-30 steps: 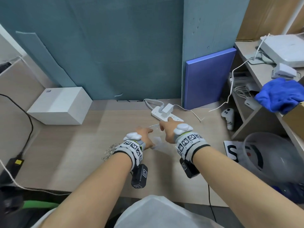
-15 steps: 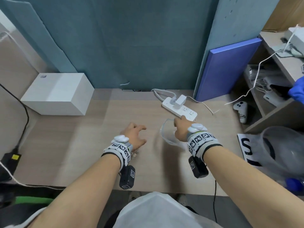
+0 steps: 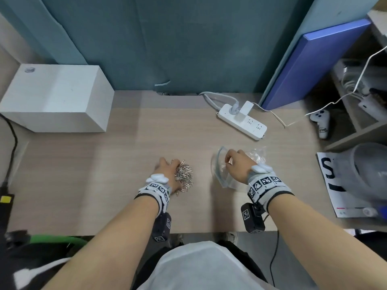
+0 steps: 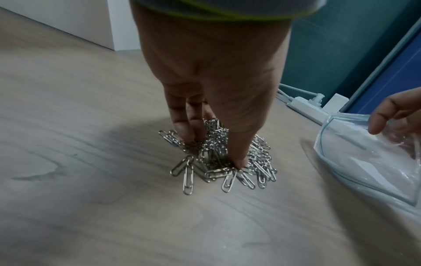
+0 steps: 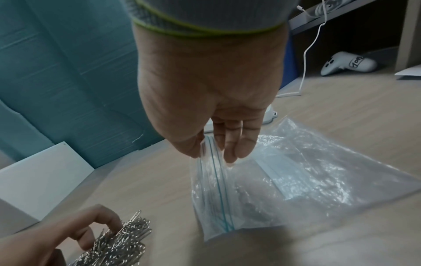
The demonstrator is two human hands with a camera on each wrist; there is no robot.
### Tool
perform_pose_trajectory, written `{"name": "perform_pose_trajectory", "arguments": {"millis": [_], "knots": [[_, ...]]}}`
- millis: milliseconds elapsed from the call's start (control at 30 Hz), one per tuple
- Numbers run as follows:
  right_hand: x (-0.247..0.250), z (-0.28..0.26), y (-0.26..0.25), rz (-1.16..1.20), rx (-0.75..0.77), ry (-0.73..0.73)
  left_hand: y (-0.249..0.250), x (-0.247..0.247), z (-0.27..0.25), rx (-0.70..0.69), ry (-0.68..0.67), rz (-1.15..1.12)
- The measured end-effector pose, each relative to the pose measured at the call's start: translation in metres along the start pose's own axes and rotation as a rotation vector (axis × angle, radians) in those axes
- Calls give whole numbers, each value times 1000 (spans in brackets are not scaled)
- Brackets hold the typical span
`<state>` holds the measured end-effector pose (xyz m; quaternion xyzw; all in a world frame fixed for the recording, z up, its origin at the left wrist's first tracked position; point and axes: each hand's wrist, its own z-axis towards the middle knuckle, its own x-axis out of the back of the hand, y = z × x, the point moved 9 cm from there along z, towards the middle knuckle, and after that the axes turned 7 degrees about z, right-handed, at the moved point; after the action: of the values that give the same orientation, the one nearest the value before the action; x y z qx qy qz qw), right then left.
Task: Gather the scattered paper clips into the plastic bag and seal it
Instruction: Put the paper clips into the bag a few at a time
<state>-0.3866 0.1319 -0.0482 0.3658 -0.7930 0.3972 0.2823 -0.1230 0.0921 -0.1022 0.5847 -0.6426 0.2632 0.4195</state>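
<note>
Left hand (image 3: 167,174) closing fingers (image 4: 182,126) and thumb around heap of paper clips (image 3: 184,176), heap still resting on counter (image 3: 104,174).
Right hand (image 3: 237,166) pinching zip edge of plastic bag (image 5: 284,181), bag lying on counter just right of clips, mouth facing them, only partly gaping.
Risks, judged: clips tangling, spilling from loose grab during lift; strays remaining at heap edge; limp mouth collapsing, clips missing opening; clips lodging in zip track, blocking seal.
</note>
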Motion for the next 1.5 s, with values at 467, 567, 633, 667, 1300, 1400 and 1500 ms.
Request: {"name": "perform_pose_trajectory", "arguments": {"millis": [467,567,633,667,1300,1400,1500], "knots": [[-11,5,-17,158,62,22,-8,10,16,-105,36,-18],[-12,6,-15,208,67,27,-5,19,17,-77,46,-80],[-13,6,-14,227,69,29,3,27,18,-49,80,-213],[-13,6,-14,237,74,27,10,32,16,-45,92,-293],[-15,8,7,337,74,24,38,1,10,-60,9,76],[-16,10,6,331,79,23,41,-4,10,-87,2,55],[-17,11,6,323,84,24,45,-2,14,-119,32,38]]}}
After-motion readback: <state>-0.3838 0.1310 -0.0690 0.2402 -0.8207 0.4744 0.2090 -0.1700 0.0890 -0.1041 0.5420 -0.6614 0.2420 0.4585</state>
